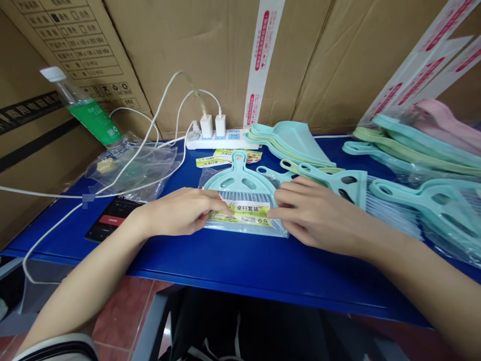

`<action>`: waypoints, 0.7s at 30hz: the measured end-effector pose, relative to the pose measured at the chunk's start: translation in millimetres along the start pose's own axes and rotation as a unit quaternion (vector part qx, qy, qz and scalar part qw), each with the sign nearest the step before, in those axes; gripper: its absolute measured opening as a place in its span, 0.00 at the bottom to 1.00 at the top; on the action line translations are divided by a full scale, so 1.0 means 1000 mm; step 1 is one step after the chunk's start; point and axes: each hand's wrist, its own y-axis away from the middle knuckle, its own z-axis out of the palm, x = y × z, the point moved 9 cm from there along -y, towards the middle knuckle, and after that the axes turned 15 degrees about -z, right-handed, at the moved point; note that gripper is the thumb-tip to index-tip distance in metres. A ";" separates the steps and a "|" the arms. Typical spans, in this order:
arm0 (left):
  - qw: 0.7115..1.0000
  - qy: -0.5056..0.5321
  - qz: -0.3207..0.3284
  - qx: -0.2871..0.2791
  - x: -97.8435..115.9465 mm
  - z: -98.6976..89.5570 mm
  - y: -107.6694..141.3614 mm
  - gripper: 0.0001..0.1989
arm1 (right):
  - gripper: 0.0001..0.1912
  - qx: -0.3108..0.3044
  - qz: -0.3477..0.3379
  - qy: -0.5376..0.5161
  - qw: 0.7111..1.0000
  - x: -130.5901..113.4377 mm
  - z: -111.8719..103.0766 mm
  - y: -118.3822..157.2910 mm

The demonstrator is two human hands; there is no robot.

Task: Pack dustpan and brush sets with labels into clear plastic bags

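Note:
In front of me lies a light-blue dustpan and brush set (pixel 238 176) in a clear plastic bag, its handle pointing away from me. A yellow-green and white printed label (pixel 248 209) lies across the brush bristles. My left hand (pixel 184 210) rests at the left of the bag, index finger stretched onto the label's left part and the other fingers loosely bent. On the other side, my right hand (pixel 319 215) has its fingers apart, with the index fingertip at the label's right end and the thumb near the bag's corner. Neither hand shows a grip.
Behind are loose labels (pixel 225 158), stacked dustpans (pixel 296 140) and a white power strip (pixel 225 139) with chargers and cables. More brushes and bagged sets (pixel 447 200) lie right. A bottle (pixel 90 115), plastic bags (pixel 139 165) and a phone (pixel 112 218) are left. Cardboard boxes (pixel 206 50) wall the back.

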 end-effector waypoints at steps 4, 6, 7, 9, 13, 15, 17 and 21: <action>1.000 -0.003 -0.005 -0.001 0.000 0.000 0.000 0.27 | 0.19 -0.015 0.009 -0.001 1.000 0.002 0.001 0.000; 1.000 -0.002 -0.004 -0.001 0.000 0.000 0.001 0.27 | 0.19 -0.019 0.010 -0.003 1.000 0.002 0.002 0.000; 1.000 -0.001 -0.002 0.000 0.000 -0.001 0.001 0.27 | 0.19 -0.020 0.009 -0.005 1.000 0.002 0.002 0.000; 1.000 0.002 0.001 0.003 0.000 -0.001 0.001 0.27 | 0.19 -0.021 0.009 -0.007 1.000 0.001 0.002 0.000; 1.000 0.003 0.003 0.004 0.001 -0.001 0.001 0.27 | 0.18 -0.031 0.017 -0.001 0.999 0.002 0.004 0.000; 1.000 0.004 0.003 0.004 0.001 -0.001 0.001 0.27 | 0.18 -0.034 0.020 0.006 0.999 0.003 0.006 0.001; 1.000 0.006 0.004 0.004 0.002 -0.001 0.001 0.27 | 0.18 -0.031 0.018 0.015 0.999 0.004 0.006 0.001; 1.000 0.003 0.005 0.004 0.002 -0.001 0.001 0.28 | 0.19 -0.009 0.007 0.024 1.000 0.004 0.003 0.000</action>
